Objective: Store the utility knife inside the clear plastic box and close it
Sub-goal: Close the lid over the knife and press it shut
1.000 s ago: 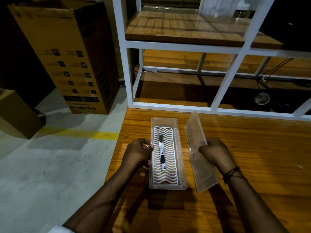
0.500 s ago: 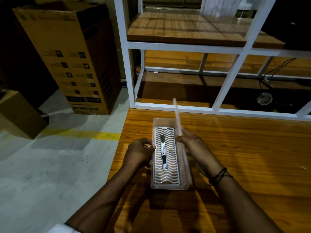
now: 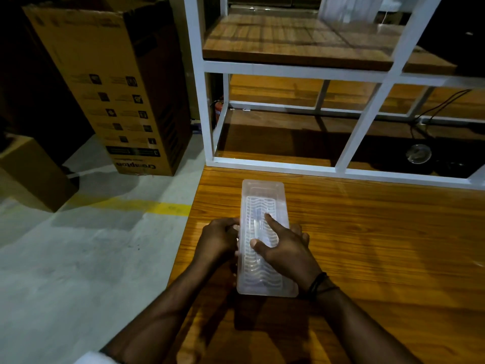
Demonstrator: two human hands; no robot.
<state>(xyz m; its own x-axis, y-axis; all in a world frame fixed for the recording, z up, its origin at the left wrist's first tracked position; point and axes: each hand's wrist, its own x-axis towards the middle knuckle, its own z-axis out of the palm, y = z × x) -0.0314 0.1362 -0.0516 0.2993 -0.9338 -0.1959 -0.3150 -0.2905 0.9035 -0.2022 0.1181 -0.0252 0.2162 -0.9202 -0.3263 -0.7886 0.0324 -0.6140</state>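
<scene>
The long clear plastic box [image 3: 263, 195] lies on the wooden table [image 3: 367, 245] near its left edge, with its clear lid lying flat on top. Through the lid the utility knife [image 3: 258, 222] shows faintly on the white wavy insert. My left hand [image 3: 219, 239] grips the box's left side wall. My right hand [image 3: 282, 245] rests on the lid, index finger and thumb spread and pressing down, the other fingers over the right edge.
A white metal shelf frame [image 3: 207, 106] with wooden boards stands at the table's far edge. A tall cardboard carton [image 3: 118, 82] and a smaller box [image 3: 31, 174] stand on the concrete floor to the left. The table's left edge runs just beside my left hand.
My right hand swung the lid from the table at the right, up on edge, then down flat onto the box. My left hand stayed on the box's left side.
</scene>
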